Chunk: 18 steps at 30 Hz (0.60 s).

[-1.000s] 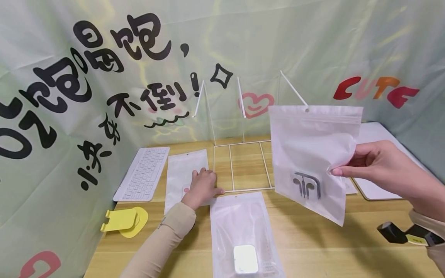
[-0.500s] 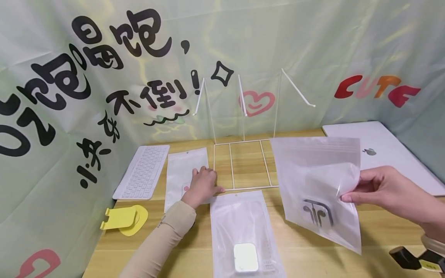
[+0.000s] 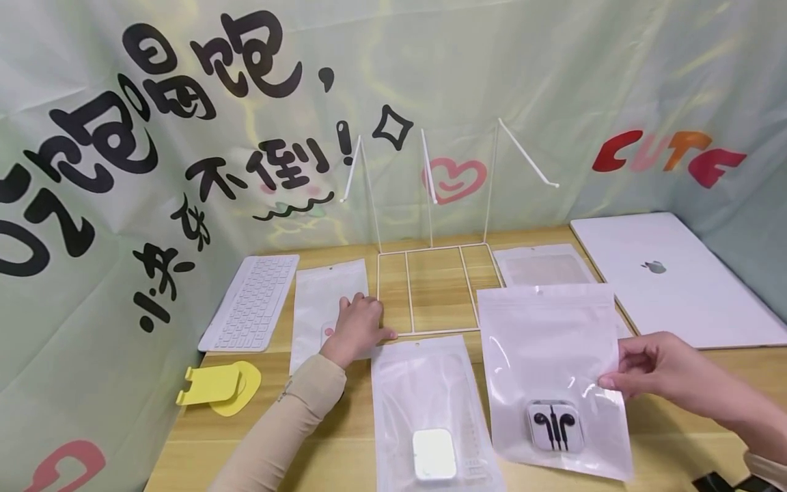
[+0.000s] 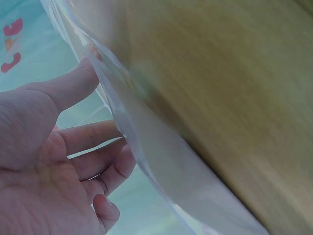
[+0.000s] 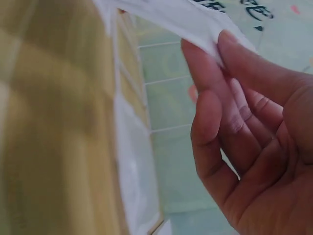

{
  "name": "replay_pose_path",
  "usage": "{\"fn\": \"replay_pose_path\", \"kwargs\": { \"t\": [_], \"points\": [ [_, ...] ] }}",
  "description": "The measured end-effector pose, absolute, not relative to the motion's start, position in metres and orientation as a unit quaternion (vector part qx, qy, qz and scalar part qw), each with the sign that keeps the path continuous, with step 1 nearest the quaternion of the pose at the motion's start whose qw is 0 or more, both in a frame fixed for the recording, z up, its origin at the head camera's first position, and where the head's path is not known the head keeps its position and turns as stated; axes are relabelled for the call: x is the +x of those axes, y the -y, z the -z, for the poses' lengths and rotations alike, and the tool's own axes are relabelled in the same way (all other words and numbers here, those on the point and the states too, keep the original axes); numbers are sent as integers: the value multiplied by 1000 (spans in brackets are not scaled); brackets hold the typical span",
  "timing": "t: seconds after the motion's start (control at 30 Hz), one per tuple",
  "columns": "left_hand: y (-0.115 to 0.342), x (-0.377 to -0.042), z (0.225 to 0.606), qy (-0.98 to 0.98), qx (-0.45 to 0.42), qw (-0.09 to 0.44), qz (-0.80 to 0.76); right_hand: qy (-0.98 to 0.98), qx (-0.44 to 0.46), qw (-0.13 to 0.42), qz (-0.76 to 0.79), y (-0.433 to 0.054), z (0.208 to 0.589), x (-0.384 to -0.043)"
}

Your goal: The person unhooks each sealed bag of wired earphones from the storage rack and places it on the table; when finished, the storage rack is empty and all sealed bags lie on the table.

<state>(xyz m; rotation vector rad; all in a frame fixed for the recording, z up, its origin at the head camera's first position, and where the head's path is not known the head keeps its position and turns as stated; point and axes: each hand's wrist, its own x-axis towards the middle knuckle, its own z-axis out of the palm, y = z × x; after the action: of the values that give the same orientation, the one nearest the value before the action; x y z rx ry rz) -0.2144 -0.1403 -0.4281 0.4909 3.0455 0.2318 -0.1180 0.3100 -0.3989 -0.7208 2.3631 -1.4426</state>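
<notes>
My right hand [image 3: 648,365] pinches the right edge of a white zip bag [image 3: 547,348] that has a boxed pair of earphones [image 3: 555,425] inside. The bag tilts low over the front right of the table, its face toward me. In the right wrist view, thumb and index finger of my right hand [image 5: 244,117] meet on the bag's edge. My left hand [image 3: 356,331] rests by the right edge of another white zip bag [image 3: 320,294] lying on the left, its fingers loosely bent. Near its thumb lies a third zip bag [image 3: 418,383] with a white square case [image 3: 434,454] inside.
A white wire rack [image 3: 430,249] with three slanted hooks stands at the back. A keyboard [image 3: 261,301] and a yellow stand [image 3: 215,386] lie left. A closed laptop [image 3: 682,287] and another zip bag [image 3: 544,265] lie right. Printed cloth [image 3: 522,68] hangs behind.
My right hand has brought the earphone bag down, away from the rack's right hook, to just above the table. That hook now hangs bare. My left hand has stayed in place.
</notes>
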Motion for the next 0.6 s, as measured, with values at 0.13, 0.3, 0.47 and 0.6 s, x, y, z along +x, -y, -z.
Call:
{"fn": "replay_pose_path", "kwargs": {
  "t": [0.13,0.3,0.47,0.6],
  "points": [
    [141,-214,429,-984,161,22,-76,-810,-250,166,503,-311,410,-117],
    [141,-215,430,-984,159,25,-77,-805,-255,191,500,-314,422,-117],
    [141,-216,431,-985,156,29,-73,-811,-291,179,475,-315,435,-117],
    [141,-217,431,-985,154,30,-76,-817,-301,181,457,-314,442,-115]
  ]
}}
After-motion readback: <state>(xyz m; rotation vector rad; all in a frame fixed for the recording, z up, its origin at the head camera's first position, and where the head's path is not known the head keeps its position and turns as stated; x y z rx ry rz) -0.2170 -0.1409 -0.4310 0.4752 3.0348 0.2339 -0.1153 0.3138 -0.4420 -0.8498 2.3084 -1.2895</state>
